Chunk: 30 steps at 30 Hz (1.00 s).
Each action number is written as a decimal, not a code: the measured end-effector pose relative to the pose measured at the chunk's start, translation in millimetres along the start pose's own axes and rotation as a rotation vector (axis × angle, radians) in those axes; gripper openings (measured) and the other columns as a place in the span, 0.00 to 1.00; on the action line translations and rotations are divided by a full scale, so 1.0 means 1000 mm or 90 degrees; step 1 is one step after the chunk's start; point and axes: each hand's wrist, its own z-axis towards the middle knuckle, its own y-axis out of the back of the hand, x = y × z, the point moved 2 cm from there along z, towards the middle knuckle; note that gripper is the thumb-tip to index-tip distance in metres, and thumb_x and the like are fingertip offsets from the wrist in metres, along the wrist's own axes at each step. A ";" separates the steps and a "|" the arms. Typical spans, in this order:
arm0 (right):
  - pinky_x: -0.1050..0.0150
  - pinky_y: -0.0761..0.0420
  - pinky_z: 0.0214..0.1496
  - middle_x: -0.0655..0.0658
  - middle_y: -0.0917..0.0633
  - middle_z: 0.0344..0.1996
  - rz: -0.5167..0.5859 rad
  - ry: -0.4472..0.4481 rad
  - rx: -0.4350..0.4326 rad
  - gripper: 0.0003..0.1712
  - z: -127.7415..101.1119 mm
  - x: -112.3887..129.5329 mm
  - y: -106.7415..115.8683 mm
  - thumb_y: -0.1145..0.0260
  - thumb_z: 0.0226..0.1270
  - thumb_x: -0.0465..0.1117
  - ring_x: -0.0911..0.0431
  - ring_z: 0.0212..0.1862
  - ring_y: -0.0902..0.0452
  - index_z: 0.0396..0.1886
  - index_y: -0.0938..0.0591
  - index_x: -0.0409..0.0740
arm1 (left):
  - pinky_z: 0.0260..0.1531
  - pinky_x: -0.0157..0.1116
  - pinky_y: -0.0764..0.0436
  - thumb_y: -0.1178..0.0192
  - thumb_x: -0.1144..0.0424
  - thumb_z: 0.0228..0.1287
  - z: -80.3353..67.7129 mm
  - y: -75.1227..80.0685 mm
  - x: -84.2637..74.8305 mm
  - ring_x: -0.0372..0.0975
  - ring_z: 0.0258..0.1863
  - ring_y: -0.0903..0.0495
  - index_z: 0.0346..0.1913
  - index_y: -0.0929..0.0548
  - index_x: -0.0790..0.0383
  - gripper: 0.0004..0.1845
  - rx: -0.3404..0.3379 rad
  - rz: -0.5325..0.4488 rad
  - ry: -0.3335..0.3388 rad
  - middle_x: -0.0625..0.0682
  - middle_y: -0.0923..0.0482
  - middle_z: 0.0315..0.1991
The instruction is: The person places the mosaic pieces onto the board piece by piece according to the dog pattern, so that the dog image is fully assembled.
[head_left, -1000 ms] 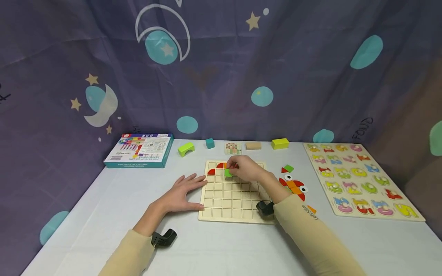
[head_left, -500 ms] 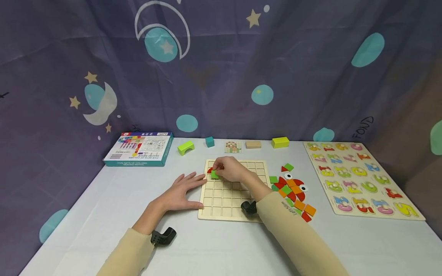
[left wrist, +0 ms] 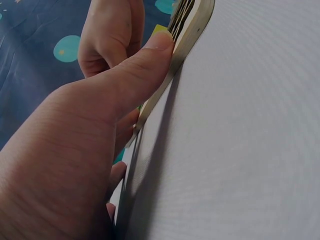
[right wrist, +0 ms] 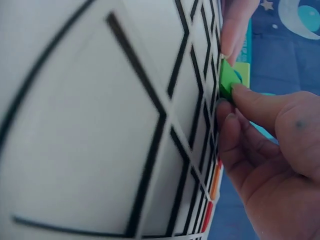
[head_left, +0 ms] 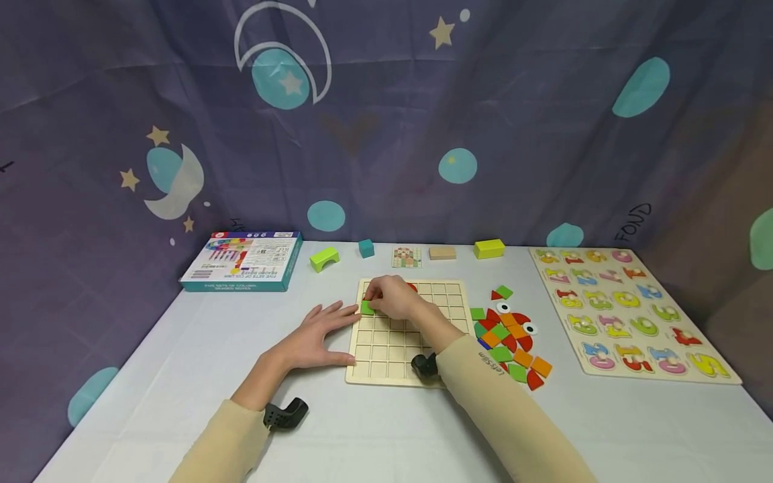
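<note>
A wooden grid board (head_left: pixel 386 352) lies on the white table, with red pieces (head_left: pixel 413 286) in its far row, partly hidden by my right hand. My right hand (head_left: pixel 395 298) pinches a green square tile (head_left: pixel 367 308) at the board's left column. In the right wrist view, thumb and fingertips hold the same green tile (right wrist: pixel 228 80) close over the grid. My left hand (head_left: pixel 317 339) lies spread along the board's left edge, fingers straight and thumb against the rim. The left wrist view shows that thumb (left wrist: pixel 142 65) resting on the board's edge (left wrist: pixel 192 40).
Right of the board lie loose coloured tiles (head_left: pixel 513 332). A number puzzle board (head_left: pixel 634 322) is farther right. Along the back stand a box (head_left: pixel 241 265), a green arch block (head_left: pixel 325 259), a teal cube (head_left: pixel 366 249), a pattern card (head_left: pixel 407 257), a wooden block (head_left: pixel 443 253) and a yellow block (head_left: pixel 489 249).
My right hand has carried the green tile leftward across the board to the left column and slightly toward me. The left hand has stayed at the board's edge.
</note>
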 end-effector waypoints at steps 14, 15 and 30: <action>0.64 0.21 0.43 0.50 0.16 0.33 -0.014 0.024 0.016 0.02 -0.004 0.002 0.000 0.31 0.68 0.32 0.59 0.36 0.23 0.39 0.13 0.39 | 0.74 0.58 0.59 0.26 0.38 0.53 0.000 0.000 0.003 0.50 0.78 0.50 0.73 0.27 0.55 0.46 0.001 -0.019 0.013 0.49 0.37 0.76; 0.64 0.21 0.43 0.50 0.16 0.33 -0.013 0.026 0.014 0.02 -0.005 0.002 0.001 0.31 0.68 0.32 0.59 0.36 0.23 0.39 0.13 0.40 | 0.73 0.59 0.59 0.26 0.38 0.53 0.000 -0.001 0.003 0.50 0.78 0.50 0.72 0.27 0.55 0.46 0.001 -0.020 0.012 0.50 0.37 0.76; 0.59 0.19 0.41 0.46 0.17 0.38 0.046 0.013 -0.032 0.11 -0.049 -0.040 0.066 0.30 0.68 0.34 0.51 0.38 0.21 0.47 0.15 0.35 | 0.74 0.56 0.59 0.25 0.39 0.52 0.002 -0.002 0.004 0.49 0.78 0.50 0.72 0.26 0.55 0.46 0.002 -0.020 0.021 0.49 0.37 0.76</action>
